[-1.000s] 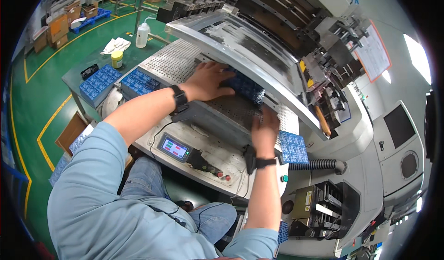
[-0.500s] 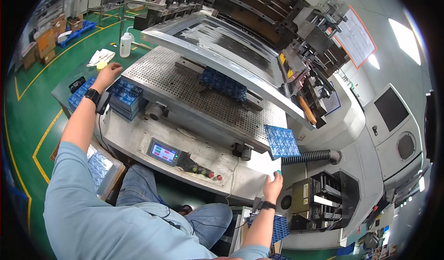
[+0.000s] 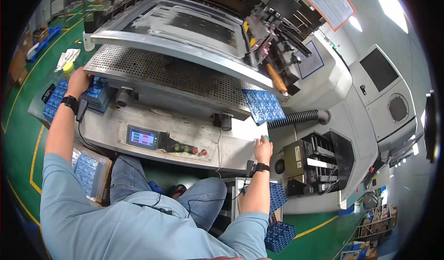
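My left hand (image 3: 79,81) is at the left corner of the perforated metal table (image 3: 127,61), beside a stack of blue patterned panels (image 3: 97,97). Its fingertips are hidden, so I cannot tell what they hold. My right hand (image 3: 263,150) is closed at a green button (image 3: 266,138) on the machine's right front side. Just above that hand, a single blue patterned panel (image 3: 264,106) sticks out from the table's right end. Tilted over the table is a metal-framed printing screen (image 3: 185,31) with grey paste smeared across it.
A touch screen (image 3: 142,137) and several coloured buttons (image 3: 189,150) sit on the front panel. Left of the stack are more blue panels (image 3: 56,98), a yellow-capped container (image 3: 68,68) and a white cloth (image 3: 68,59). A black corrugated hose (image 3: 296,118) runs at right.
My left hand has come down from near the yellow cap to the table corner. My right hand stays at the green button. The panel beneath the screen no longer shows. The view has shifted.
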A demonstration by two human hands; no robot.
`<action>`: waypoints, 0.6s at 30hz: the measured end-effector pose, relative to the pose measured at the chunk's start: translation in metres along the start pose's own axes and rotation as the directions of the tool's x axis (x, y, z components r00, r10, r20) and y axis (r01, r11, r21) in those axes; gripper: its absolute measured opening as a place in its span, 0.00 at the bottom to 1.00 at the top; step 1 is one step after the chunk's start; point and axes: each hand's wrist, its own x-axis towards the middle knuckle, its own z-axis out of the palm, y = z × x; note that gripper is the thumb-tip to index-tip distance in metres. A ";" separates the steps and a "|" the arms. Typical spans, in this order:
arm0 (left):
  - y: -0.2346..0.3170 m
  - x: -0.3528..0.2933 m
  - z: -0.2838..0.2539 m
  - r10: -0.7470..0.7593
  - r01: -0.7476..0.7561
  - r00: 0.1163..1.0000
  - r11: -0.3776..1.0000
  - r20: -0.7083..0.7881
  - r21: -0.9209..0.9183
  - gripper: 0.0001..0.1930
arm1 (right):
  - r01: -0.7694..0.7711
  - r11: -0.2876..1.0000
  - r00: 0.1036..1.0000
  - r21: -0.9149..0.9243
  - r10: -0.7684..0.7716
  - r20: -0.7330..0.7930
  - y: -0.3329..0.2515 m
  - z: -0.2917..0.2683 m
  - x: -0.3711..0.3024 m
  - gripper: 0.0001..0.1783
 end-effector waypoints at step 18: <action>0.004 0.002 -0.004 -0.146 0.146 0.989 0.986 0.000 -0.083 0.13 | -0.327 -0.193 0.913 0.925 0.189 0.362 -0.139 -0.078 0.006 0.09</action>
